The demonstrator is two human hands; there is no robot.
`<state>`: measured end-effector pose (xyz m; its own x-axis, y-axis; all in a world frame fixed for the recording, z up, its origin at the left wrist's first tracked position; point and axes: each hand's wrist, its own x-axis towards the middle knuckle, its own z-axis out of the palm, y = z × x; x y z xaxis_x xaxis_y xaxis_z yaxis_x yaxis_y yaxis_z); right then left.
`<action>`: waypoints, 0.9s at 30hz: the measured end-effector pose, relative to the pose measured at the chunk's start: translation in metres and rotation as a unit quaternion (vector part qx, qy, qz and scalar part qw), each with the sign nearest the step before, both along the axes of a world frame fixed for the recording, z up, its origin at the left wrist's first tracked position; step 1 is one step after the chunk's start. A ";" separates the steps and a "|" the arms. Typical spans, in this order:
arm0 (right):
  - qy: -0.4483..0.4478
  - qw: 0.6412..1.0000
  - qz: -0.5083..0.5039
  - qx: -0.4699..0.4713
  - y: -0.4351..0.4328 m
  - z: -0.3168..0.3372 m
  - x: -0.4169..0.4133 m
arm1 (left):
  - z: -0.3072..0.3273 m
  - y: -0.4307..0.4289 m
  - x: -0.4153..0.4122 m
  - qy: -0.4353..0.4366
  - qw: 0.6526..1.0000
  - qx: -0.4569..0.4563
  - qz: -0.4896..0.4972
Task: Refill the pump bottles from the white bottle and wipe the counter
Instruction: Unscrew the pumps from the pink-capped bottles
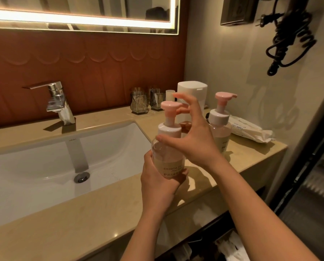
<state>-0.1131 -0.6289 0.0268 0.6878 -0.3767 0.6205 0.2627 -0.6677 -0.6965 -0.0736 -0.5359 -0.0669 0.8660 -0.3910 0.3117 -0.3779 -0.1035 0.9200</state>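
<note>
Left grip (161, 183) wrapped round the lower body of a pump bottle (169, 147), holding it upright over the counter (82, 213), just right of the sink (44, 166). Right grip (193, 134) spread wide at the white collar, thumb tip touching the near side, fingers splayed behind the pink pump head, closed on nothing.

Probably light to middling in weight: thin clear plastic, seemingly only part full. Smooth-walled, likely slippery with any soap on it, so best held low and firmly round the label. Judged stiff at the collar, most likely a threaded ring. Take hold there to twist, not at the springy pump head. Keep upright once opened, to avoid spills.

Counted:
- Two pump bottles, with the second pump bottle (220, 129) standing on the counter just behind the right wrist.
- One white bottle (192, 91) by the back wall, lid seemingly shut.
- One pack of wet wipes (249, 130) lying near the right end.
- At least two glass tumblers (139, 104) by the wall, others behind hard to tell from reflections.
- One tap (59, 102).
</note>
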 end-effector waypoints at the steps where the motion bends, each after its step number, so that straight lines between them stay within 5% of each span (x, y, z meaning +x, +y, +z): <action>1: 0.007 1.000 0.011 0.002 0.000 0.001 0.000 | 0.000 0.000 0.000 0.000 1.000 -0.002 -0.001; 7: -0.017 0.994 0.078 0.079 -0.007 0.023 -0.002 | -0.002 0.000 0.000 -0.005 1.000 -0.007 0.000; 19: -0.113 0.970 0.045 0.210 -0.041 0.081 -0.002 | -0.003 0.001 0.000 -0.003 1.000 -0.025 0.010; 27: -0.152 0.887 0.059 0.433 -0.075 0.113 -0.010 | -0.004 0.000 -0.001 0.008 0.999 -0.037 0.006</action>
<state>-0.1229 -0.7043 0.1403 0.6041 -0.7391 0.2980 0.5588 0.1263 -0.8196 -0.0749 -0.5361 -0.0705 0.8750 -0.3577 0.3263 -0.3631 -0.0391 0.9309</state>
